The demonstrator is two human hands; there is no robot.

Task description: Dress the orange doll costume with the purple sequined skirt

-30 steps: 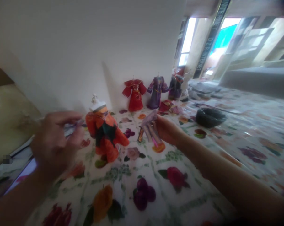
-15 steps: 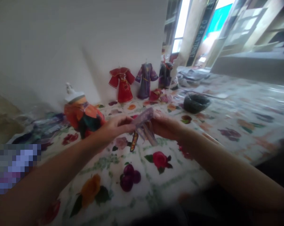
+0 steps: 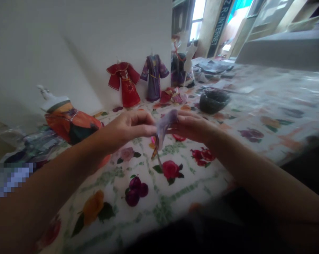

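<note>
I see a small pale purple cloth [image 3: 165,124] held up in the air above the middle of the table, between the two hands. The left hand [image 3: 131,125] pinches its left edge, thumb and forefinger brought together on the fabric. The right hand [image 3: 196,125] touches its upper right corner, fingers stretched out and little curled; its thumb is hidden from me, so I cannot tell how tightly it grips. A narrow patterned strip [image 3: 155,151] hangs just below the cloth, blurred on my feed.

Near the left forearm, and partly covered by it, an orange dress [image 3: 62,124] sits on a white stand, leaning to one side. Beyond the hands, a red dress [image 3: 129,88] and a purple robe [image 3: 154,79] stand side by side by the wall [image 3: 77,38]. Red and pink scraps [image 3: 173,96] lie near the robe's foot, and to their right I have a dark bowl [image 3: 213,100]. Farther back stands a small white dress form [image 3: 189,60]. Fruit and flowers are printed on the tablecloth [image 3: 180,208].
</note>
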